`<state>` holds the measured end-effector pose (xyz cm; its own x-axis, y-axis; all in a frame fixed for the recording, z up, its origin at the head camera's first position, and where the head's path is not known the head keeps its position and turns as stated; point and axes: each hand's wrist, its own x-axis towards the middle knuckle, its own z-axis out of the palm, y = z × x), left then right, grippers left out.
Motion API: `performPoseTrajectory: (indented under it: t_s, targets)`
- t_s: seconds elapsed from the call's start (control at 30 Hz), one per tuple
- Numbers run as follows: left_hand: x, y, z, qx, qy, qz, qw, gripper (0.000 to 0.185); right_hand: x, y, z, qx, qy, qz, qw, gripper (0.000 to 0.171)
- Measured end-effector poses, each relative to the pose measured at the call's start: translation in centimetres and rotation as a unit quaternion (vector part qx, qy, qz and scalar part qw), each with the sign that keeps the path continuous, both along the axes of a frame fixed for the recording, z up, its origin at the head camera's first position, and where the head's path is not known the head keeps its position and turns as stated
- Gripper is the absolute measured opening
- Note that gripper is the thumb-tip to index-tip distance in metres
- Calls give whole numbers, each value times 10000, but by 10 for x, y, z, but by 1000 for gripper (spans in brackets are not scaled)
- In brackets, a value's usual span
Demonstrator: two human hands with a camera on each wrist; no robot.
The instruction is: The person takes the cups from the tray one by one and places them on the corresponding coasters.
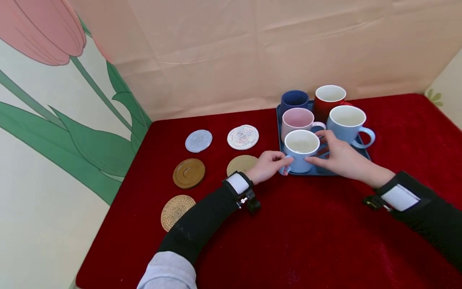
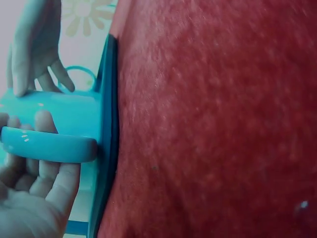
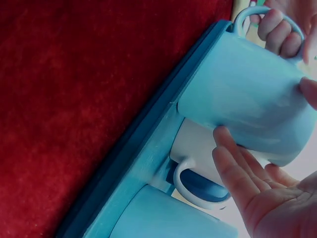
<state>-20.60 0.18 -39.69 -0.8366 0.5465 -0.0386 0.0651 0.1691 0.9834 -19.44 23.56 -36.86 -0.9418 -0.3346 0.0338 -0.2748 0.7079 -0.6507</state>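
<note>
A light blue mug (image 1: 300, 154) stands upright at the front of a dark blue tray (image 1: 326, 170), with its handle (image 2: 47, 145) towards the left. My left hand (image 1: 268, 164) grips that handle, and in the left wrist view several fingers pass through the loop. On the mug's other side, my right hand (image 1: 341, 156) touches the wall with thumb and fingertips, the fingers (image 3: 233, 168) fairly straight and spread. Close behind is a pink-lined mug (image 1: 294, 122). A second light blue mug (image 1: 343, 130) stands to the right, its handle facing right.
At the tray's back are a dark blue cup (image 1: 294, 100) and a red mug (image 1: 321, 106). Left of the tray, a blue coaster (image 1: 198, 141), a white patterned coaster (image 1: 243, 137), a brown wooden one (image 1: 189, 173) and woven ones (image 1: 177, 208) lie on the red cloth (image 1: 288, 241).
</note>
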Motion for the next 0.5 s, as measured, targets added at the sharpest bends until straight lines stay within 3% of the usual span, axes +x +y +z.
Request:
performPoseTrajectory:
  t_s: [0.17,0.27,0.37,0.5]
  targets:
    - [-2,0,-3,523,-808,-409,9945,35,3,-2,1,7,40,-27,10000,79]
    - [-2,2,-4,655,-1058,-527,9908,37,4,-2,0,0,57,-69,10000,78]
    - [4,7,-2,704,-1025,-354,9916,38,4,-2,0,-1,42,-84,10000,79]
    - [15,15,-3,860,-907,274,9918,39,3,-1,-1,-14,8,-57,10000,81]
